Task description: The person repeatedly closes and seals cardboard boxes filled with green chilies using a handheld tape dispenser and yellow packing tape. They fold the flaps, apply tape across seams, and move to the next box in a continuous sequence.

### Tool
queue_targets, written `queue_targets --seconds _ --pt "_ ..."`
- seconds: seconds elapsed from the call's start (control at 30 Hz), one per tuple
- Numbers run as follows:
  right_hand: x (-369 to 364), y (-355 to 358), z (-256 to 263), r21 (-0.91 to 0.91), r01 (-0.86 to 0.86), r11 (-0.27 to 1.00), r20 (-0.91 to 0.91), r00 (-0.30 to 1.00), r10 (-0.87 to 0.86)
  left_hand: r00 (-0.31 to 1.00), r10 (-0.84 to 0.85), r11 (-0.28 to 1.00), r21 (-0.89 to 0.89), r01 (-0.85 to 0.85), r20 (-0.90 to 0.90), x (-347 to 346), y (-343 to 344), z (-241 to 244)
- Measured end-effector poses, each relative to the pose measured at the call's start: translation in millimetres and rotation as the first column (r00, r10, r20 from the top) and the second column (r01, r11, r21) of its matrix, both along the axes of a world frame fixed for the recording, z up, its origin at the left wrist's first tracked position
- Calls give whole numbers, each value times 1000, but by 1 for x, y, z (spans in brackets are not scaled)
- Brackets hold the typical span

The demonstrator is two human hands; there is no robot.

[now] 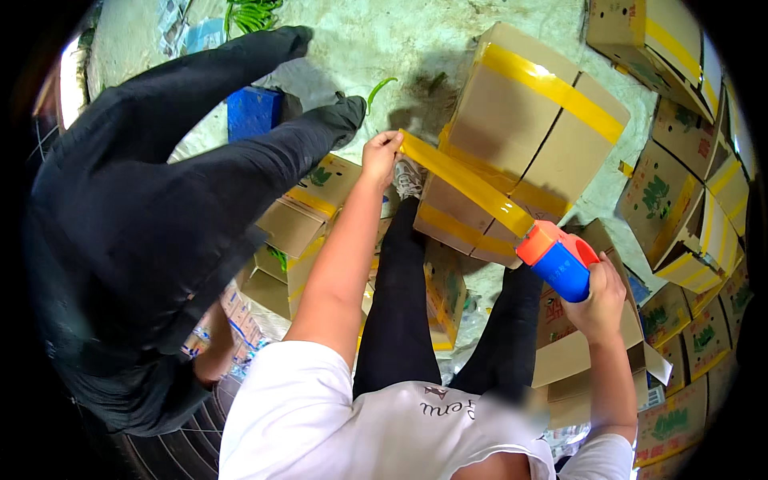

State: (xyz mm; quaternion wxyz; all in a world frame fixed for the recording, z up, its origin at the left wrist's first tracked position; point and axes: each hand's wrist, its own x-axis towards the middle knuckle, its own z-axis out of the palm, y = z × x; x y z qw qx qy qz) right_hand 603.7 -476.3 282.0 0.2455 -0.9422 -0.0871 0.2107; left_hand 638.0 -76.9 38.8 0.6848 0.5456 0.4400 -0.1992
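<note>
My left hand (381, 157) pinches the free end of a strip of yellow packing tape (465, 183). The strip runs taut down to the right, into an orange and blue tape dispenser (558, 261). Around the dispenser's lower end my right hand (600, 300) is closed. Behind the strip stands a large cardboard box (516, 108), with yellow tape bands across its top and side and a dark seam between its flaps. In this view the strip crosses in front of the box's near side; whether it touches the cardboard I cannot tell.
A person in dark clothes (138, 222) bends over at my left, beside a blue box (252, 114). Open cardboard boxes (288, 240) lie below them. Taped cartons (660, 186) are stacked along the right. Green peppers (252, 15) lie on the floor, one single pepper (379, 93) apart.
</note>
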Motion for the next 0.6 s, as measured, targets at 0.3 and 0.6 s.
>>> queue_targets --seconds 0.3,0.6 --pt "4 14 -41 -159 41 986 -139 988 -64 991 -102 987 111 112 -88 -9 -30 -90" --pt "-52 -146 -90 -226 25 974 -237 968 -80 901 -379 641 642 421 -212 -37 -44 -102"
